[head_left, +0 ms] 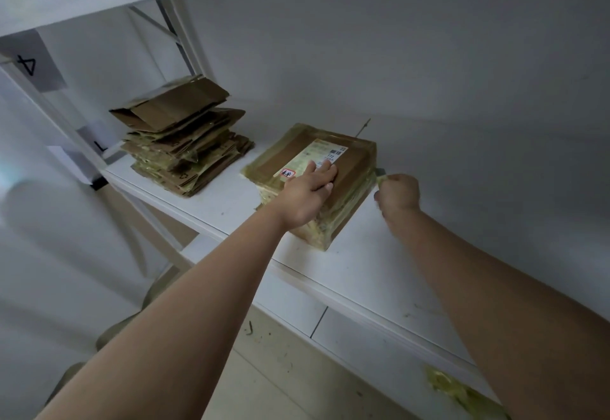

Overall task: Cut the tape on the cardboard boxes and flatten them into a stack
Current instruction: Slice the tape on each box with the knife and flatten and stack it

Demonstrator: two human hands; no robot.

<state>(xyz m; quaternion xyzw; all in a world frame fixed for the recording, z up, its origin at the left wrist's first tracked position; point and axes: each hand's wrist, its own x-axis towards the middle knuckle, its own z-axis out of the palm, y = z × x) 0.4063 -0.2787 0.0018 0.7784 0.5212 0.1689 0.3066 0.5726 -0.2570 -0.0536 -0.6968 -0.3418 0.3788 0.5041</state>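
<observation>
A white sticker (31,64) with a black mark is sitting on the shelf post at the far left; a little to the right, a stack of flat boxes (185,144) is lying on the white shelf (363,271), far from the person and close to the wall; the top piece of the stack is bending up a bit, and bits of yellowish tape are sticking out between the pieces; further right, a taped box (350,168) is sitting flat on the same shelf, well apart from the stack; shiny yellowish tape is going all around its edges, and a white label (321,152) with a small red mark is lying on its top; the left hand (308,188) is pressing down on the top of the box, with its fingers straight and resting partly on the label; the left arm is reaching in from the near left; just beside the right edge of the box, the right hand (397,193) is curling into a fist around a small knife (381,172); only a grey tip is poking out toward the box, so it is hard to tell if it is touching the tape; at the near right, a crumpled lump of old tape (462,393) is lying by the shelf's edge.
</observation>
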